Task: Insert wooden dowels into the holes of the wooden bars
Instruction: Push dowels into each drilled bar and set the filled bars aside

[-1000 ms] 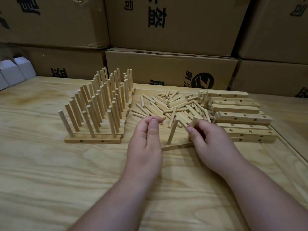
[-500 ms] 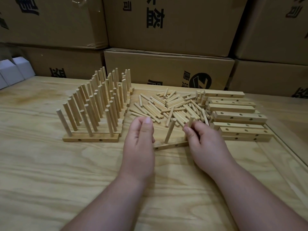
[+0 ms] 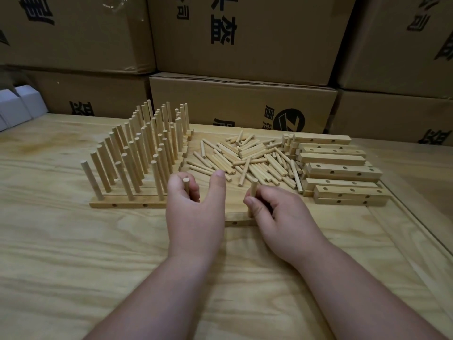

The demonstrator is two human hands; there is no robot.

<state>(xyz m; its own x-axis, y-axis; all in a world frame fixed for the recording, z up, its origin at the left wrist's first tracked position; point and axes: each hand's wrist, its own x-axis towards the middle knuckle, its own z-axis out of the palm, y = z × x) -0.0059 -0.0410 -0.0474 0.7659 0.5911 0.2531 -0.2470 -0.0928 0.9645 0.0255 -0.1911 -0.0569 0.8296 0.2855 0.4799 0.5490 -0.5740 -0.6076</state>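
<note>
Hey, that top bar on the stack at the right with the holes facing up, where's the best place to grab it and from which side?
Take the top bar at its middle, from above, thumb on the near long face and fingers on the far one. It lies flat and level on the stack of bars, so a centred grip should keep it from tipping. Loose dowels crowd its left end, so that end looks awkward.

finished bars (image 3: 137, 153) left, loose dowels (image 3: 247, 160) centre, empty bars (image 3: 340, 168) right

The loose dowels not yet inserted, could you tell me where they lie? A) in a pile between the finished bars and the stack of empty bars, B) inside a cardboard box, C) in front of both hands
A: the loose dowels lie heaped on the table between the finished bars at left and the empty bars at right.
</note>
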